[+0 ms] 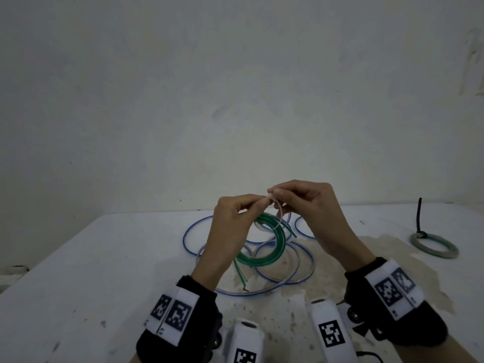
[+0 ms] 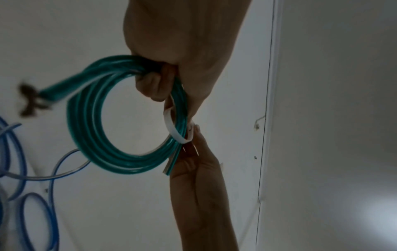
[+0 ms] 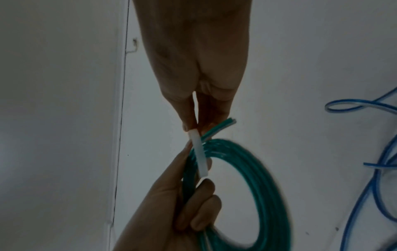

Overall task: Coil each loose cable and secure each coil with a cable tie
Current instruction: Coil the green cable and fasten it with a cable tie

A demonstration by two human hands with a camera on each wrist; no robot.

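Observation:
A green cable coil (image 1: 264, 247) hangs above the white table (image 1: 104, 271), in front of me. My left hand (image 1: 258, 203) grips the coil's top; in the left wrist view its fingers (image 2: 154, 81) curl round the green strands (image 2: 90, 118). A white cable tie (image 1: 279, 209) loops round the coil (image 3: 264, 178) next to that grip. My right hand (image 1: 275, 192) pinches the tie's upper end, and the right wrist view shows the tie (image 3: 199, 156) running from its fingertips (image 3: 189, 125) down to my left hand (image 3: 199, 195). One green cable end (image 1: 241, 271) dangles below.
A loose blue cable (image 1: 285, 271) sprawls in loops on the table under my hands. At the far right lies a grey-green coil (image 1: 433, 244) bound with a black tie (image 1: 419, 213) that sticks up. A wall rises behind the table's back edge.

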